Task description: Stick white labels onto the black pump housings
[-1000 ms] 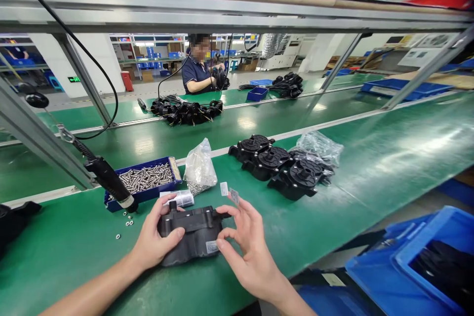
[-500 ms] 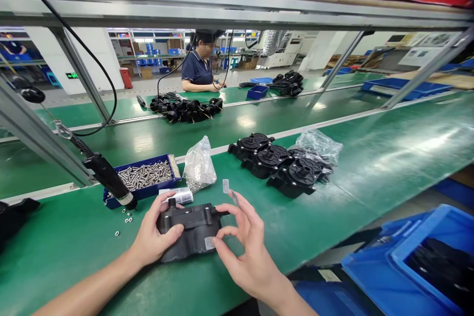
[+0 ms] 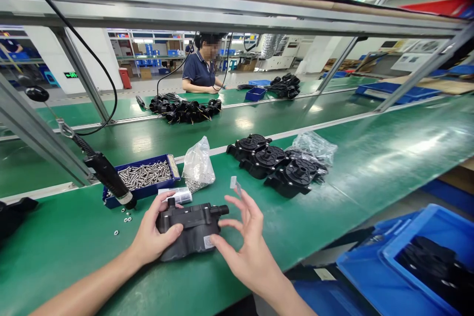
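My left hand (image 3: 157,229) grips the left side of a black plastic pump-like housing (image 3: 190,219), its thumb across the front. The housing stands on the green bench with a short spout at its upper right. A small pale printed label (image 3: 208,242) is on its lower right front. My right hand (image 3: 246,247) is at that corner, fingers spread, the thumb tip at the label's edge. Small pale stickers (image 3: 233,182) cling to its raised fingertips. A roll of labels (image 3: 181,195) lies behind the housing, partly hidden by my left hand.
A blue tray of screws (image 3: 146,177), a clear bag of small metal parts (image 3: 199,165) and a hanging electric screwdriver (image 3: 109,177) are at left. Loose nuts (image 3: 126,219) lie nearby. Black housings (image 3: 274,158) stand behind right. Blue bins (image 3: 392,256) sit lower right. A co-worker (image 3: 202,66) sits opposite.
My right hand's fingers have spread and drawn back from the housing's spout, carrying the stickers slightly right. The thumb stays by the label. My left hand keeps its hold.
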Tool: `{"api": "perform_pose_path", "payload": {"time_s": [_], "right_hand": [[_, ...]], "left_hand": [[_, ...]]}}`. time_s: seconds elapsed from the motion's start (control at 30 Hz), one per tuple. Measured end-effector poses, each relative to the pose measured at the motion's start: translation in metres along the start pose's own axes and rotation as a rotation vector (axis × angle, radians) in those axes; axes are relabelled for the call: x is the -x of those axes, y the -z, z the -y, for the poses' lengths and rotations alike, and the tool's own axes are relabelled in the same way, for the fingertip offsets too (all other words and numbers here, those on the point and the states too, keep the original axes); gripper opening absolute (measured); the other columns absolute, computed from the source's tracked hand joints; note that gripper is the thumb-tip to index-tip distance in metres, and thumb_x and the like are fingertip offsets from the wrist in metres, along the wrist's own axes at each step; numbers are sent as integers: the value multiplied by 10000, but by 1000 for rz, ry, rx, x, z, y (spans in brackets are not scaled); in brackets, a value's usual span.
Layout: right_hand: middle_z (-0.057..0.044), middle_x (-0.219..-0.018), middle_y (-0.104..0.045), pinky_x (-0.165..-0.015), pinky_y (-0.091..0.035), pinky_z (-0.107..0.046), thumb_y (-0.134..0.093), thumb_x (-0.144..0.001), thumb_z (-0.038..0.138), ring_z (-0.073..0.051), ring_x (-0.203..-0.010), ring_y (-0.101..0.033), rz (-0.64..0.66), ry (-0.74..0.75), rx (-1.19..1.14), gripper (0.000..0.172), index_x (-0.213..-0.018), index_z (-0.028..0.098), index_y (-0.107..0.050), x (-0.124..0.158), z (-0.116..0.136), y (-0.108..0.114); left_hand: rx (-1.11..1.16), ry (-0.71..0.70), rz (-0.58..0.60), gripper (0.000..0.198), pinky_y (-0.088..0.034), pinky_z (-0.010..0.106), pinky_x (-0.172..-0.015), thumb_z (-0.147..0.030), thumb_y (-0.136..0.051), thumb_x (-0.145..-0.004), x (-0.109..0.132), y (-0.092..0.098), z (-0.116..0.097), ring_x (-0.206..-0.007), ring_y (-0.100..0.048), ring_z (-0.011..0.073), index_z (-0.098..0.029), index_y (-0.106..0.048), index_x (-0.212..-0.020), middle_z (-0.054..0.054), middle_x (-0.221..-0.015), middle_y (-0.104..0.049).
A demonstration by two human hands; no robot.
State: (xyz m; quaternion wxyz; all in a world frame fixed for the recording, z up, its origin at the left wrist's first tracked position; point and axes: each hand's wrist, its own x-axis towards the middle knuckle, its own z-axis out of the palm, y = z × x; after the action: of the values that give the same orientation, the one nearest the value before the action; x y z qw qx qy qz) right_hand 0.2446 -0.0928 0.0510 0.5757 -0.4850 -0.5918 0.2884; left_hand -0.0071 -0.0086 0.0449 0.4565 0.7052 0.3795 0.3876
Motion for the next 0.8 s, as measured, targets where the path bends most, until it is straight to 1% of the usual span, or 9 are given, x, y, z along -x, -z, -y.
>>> {"api": "perform_pose_path", "payload": {"time_s": [0.07,0.1,0.23,0.33,0.43,0.53,0.63,0.7,0.8], "right_hand": [[-122,-1738,-186,-1040,-640,-512,-770,-968,284,-352,-1519,-403,-64,-40,34,907,-1654,413,-190,-5,-12,6],[-126,-1730,-204,-1062,-624,-531,-789,-953,310,-354,-1517,-404,-84,-76,33,913,-1641,406,-198,-7,-18,9],[-129,-1708,-235,-1053,-614,-533,-789,-923,348,-337,-1503,-413,-68,-192,-52,931,-1620,408,-175,-7,-32,8],[-129,-1693,-277,-1145,-538,-568,-824,-848,284,-338,-1528,-383,-50,-241,-87,1039,-1640,402,-162,0,-25,-8],[-150,-1652,-346,-1199,-461,-622,-890,-736,232,-388,-1466,-461,-28,-351,-65,1180,-1668,376,-181,8,-14,-26],[-160,-1649,-342,-1222,-416,-658,-893,-720,234,-417,-1440,-488,-6,-386,-33,1232,-1693,367,-150,11,-16,-29],[-157,-1683,-270,-1257,-354,-695,-873,-777,346,-426,-1529,-385,-57,-333,-33,1190,-1675,371,-92,9,-35,-11],[-159,-1690,-254,-1262,-333,-731,-839,-843,447,-432,-1566,-326,-153,-293,9,1086,-1650,361,-117,8,-49,6],[-153,-1667,-330,-1236,-379,-765,-756,-956,518,-441,-1551,-371,-326,-169,16,852,-1611,374,-231,12,-56,21]], "left_hand": [[3,13,6,743,-517,367,-1027,-559,-752,-947,0,0,1,-1168,-694,286,-216,-422,-1517,109,-1244,-720],[2,16,10,746,-515,370,-1027,-565,-748,-949,1,1,2,-1168,-695,288,-221,-417,-1523,109,-1251,-716],[0,8,1,734,-520,376,-1036,-579,-731,-962,4,1,8,-1172,-697,290,-239,-415,-1531,105,-1265,-707],[5,-2,-17,727,-540,374,-1032,-575,-729,-969,6,1,14,-1186,-699,296,-255,-413,-1539,100,-1273,-707],[-9,-16,-14,735,-553,388,-1037,-578,-723,-973,6,1,19,-1158,-716,298,-266,-401,-1555,104,-1278,-709],[-36,-27,-25,731,-566,402,-1044,-592,-707,-978,5,1,22,-1136,-728,297,-284,-396,-1563,106,-1288,-710],[-82,-41,-37,734,-578,424,-1054,-591,-699,-979,8,1,28,-1163,-726,310,-302,-387,-1577,111,-1306,-708],[-116,-87,-70,728,-590,442,-1061,-588,-707,-967,14,0,35,-1177,-726,323,-320,-408,-1574,108,-1311,-712],[-122,-168,-123,793,-633,452,-1030,-643,-760,-891,26,-7,54,-1185,-735,354,-365,-455,-1568,101,-1326,-726]]}}
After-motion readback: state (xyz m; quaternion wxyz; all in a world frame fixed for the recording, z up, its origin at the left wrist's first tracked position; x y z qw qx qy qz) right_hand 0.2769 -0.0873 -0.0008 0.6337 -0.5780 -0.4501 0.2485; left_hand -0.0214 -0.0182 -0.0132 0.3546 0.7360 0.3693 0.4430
